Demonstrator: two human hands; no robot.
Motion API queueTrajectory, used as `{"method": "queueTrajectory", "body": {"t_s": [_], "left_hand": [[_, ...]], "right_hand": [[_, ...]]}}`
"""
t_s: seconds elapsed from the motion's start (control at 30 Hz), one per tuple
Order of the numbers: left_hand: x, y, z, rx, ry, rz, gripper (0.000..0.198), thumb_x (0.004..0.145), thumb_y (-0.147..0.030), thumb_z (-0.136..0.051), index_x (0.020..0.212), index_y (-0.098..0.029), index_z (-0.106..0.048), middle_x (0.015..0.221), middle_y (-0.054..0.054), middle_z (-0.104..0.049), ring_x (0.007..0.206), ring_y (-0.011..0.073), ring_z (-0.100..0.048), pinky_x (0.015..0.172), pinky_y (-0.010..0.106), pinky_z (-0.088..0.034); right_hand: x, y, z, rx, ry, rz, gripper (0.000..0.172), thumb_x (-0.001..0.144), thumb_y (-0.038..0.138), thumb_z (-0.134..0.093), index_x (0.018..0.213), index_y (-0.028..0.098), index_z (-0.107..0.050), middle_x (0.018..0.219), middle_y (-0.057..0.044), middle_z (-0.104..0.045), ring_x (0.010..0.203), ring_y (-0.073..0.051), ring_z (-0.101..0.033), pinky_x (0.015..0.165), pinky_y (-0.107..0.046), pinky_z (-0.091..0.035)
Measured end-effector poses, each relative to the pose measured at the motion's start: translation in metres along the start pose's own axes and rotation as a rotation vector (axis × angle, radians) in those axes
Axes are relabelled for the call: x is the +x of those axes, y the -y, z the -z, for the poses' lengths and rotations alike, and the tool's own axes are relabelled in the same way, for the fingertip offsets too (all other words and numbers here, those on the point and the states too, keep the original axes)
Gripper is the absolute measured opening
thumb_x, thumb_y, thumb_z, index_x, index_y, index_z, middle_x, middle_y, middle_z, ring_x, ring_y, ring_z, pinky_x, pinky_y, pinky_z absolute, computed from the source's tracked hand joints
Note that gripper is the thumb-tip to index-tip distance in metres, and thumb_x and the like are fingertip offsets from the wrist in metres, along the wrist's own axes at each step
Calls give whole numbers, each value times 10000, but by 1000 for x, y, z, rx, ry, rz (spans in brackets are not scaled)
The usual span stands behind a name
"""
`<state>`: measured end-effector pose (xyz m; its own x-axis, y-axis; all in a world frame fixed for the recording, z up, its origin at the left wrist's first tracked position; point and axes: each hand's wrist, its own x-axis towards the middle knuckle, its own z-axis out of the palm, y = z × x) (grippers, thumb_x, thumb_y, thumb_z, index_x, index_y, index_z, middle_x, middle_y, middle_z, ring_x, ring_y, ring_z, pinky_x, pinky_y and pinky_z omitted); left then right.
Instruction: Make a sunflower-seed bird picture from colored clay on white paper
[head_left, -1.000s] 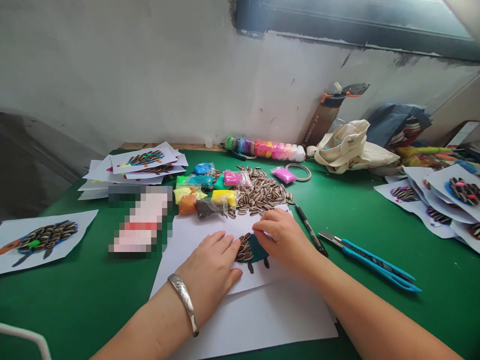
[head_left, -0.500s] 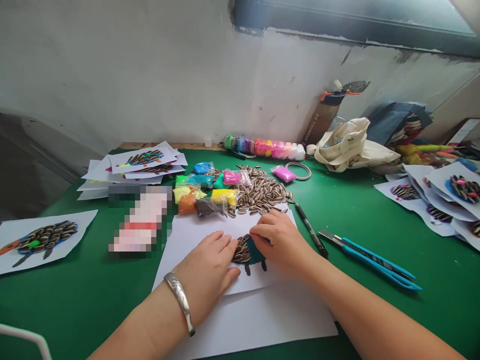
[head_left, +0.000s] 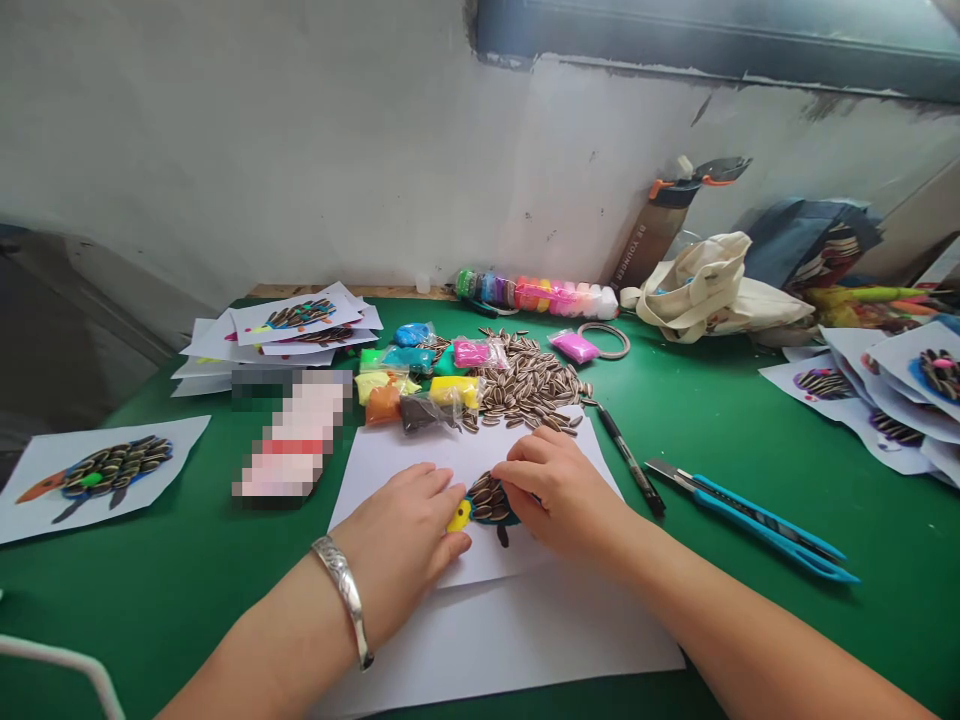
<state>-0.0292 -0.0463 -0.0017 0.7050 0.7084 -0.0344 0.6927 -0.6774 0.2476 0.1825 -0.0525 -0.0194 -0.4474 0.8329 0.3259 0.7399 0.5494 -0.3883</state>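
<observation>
On a white sheet of paper (head_left: 390, 455) lies a bird-like clay figure with a yellow head (head_left: 460, 515), a dark blue body and a dark leg. Striped sunflower seeds (head_left: 491, 500) overlap on its body. My left hand (head_left: 409, 530), with a silver bangle at the wrist, rests flat on the paper, fingers stretched out beside the yellow head. My right hand (head_left: 555, 490) has its thumb and fingers pinched at the seeds and covers the body's right part. Whatever is between those fingertips is hidden. Behind the paper spreads a pile of sunflower seeds (head_left: 529, 380).
Bagged coloured clay (head_left: 457, 392) lies left of the seed pile. To the right are a black pen (head_left: 630, 460), a blue utility knife (head_left: 757, 520) with blade out and a tape ring (head_left: 604, 341). Seed pictures (head_left: 120, 475) flank both sides; a bottle (head_left: 654, 230) stands behind.
My left hand has shifted slightly left, uncovering the yellow head. My right hand stays pinched at the seeds, now covering more of the blue body. The whole view has shifted slightly.
</observation>
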Motion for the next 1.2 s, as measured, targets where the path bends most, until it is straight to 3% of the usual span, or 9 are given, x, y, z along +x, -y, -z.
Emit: {"method": "queueTrajectory", "body": {"t_s": [0.17, 0.4, 0.7, 1.2], "left_hand": [[1, -4, -3, 10, 7, -26, 207, 871, -290, -519, 1003, -195, -646, 1019, 82, -672, 1069, 260, -558, 1014, 426, -399], [3, -10, -1, 115, 47, -40, 242, 872, -283, -541, 1053, -158, -639, 1052, 117, -663, 1084, 298, -541, 950, 447, -429], [1, -8, -7, 67, 8, 1, 235, 849, -285, -582, 1045, -167, -635, 1106, 119, -639, 1117, 294, -518, 972, 447, -427], [2, -6, 5, 44, 121, 28, 283, 864, -327, -570, 1061, -140, -652, 1098, 133, -645, 1134, 305, -523, 990, 443, -423]], "right_hand": [[-1, 2, -1, 4, 30, -4, 227, 823, 65, -526, 786, 199, -705, 720, -39, -604, 703, -162, -428, 668, -302, -333], [0, 4, -1, 23, 51, -11, 239, 833, 63, -528, 839, 206, -720, 733, -44, -613, 720, -170, -450, 672, -307, -341], [0, 7, -1, 108, 38, -37, 278, 825, 36, -513, 871, 216, -720, 750, -35, -618, 739, -165, -469, 697, -304, -362], [0, 4, -5, 130, 13, -13, 324, 772, 11, -523, 934, 205, -726, 752, -37, -617, 748, -165, -469, 702, -302, -364]]}}
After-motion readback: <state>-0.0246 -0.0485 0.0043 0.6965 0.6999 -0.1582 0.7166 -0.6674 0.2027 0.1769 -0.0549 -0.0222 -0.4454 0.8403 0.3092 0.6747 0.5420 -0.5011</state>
